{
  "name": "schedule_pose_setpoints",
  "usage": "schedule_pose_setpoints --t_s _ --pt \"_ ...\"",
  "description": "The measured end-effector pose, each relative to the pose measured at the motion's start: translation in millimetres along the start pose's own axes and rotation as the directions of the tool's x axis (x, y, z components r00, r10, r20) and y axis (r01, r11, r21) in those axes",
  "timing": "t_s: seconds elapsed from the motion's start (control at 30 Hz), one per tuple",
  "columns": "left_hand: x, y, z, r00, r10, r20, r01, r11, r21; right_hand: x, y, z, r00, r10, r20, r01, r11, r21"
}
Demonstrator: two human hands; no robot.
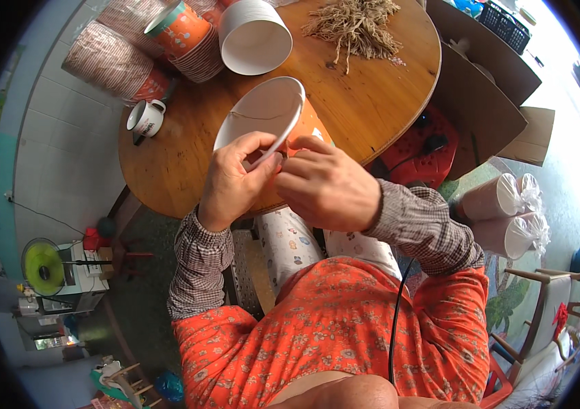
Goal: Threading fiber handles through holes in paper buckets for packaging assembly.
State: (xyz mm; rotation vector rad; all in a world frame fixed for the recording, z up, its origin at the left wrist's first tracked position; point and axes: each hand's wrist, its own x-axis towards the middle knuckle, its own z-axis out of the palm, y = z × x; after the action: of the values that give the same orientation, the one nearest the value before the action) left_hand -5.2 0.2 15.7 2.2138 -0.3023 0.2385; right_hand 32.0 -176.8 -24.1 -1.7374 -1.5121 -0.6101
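At the frame's centre, my left hand point(235, 178) and right hand point(327, 185) both pinched the thin rim of a smooth orange paper cup point(269, 116), white inside, tilted over the round, glossy wooden desk point(372, 88). Pale straw-like fibres point(357, 26) lay tangled above.

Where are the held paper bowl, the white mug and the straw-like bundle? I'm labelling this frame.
paper bowl point(262, 112): head view, white inside wall.
white mug point(145, 118): head view, its side.
straw-like bundle point(357, 26): head view, middle of pile.
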Motion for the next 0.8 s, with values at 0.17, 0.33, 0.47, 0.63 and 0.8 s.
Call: schedule_pose_setpoints --t_s 0.17,0.33,0.47,0.63,0.8 --pt "1.1 -8.2 -4.0 0.998 -0.053 -0.036 0.054 0.998 0.012 -26.3 13.0 -17.7 0.824 0.565 -0.043 -0.516 0.779 0.356" --pt "0.7 -4.8 -1.5 0.999 -0.045 -0.012 0.046 0.998 0.051 -30.7 23.5 11.9 0.688 0.711 -0.147 -0.419 0.554 0.719" --pt "1.2 -8.8 4.8 0.999 -0.041 -0.024 0.043 0.997 0.072 -25.6 25.1 25.4 0.71 0.65 -0.271 -0.382 0.679 0.627" --pt "-0.5 -7.9 7.5 0.999 -0.045 -0.005 0.046 0.994 0.099 -22.7 20.2 20.9 0.719 0.64 -0.27 -0.457 0.728 0.51" --pt "1.1 -6.3 11.3 1.0 0.014 -0.011 -0.012 0.993 0.115 -23.1 19.3 19.6 0.702 0.658 -0.274 -0.48 0.721 0.5"
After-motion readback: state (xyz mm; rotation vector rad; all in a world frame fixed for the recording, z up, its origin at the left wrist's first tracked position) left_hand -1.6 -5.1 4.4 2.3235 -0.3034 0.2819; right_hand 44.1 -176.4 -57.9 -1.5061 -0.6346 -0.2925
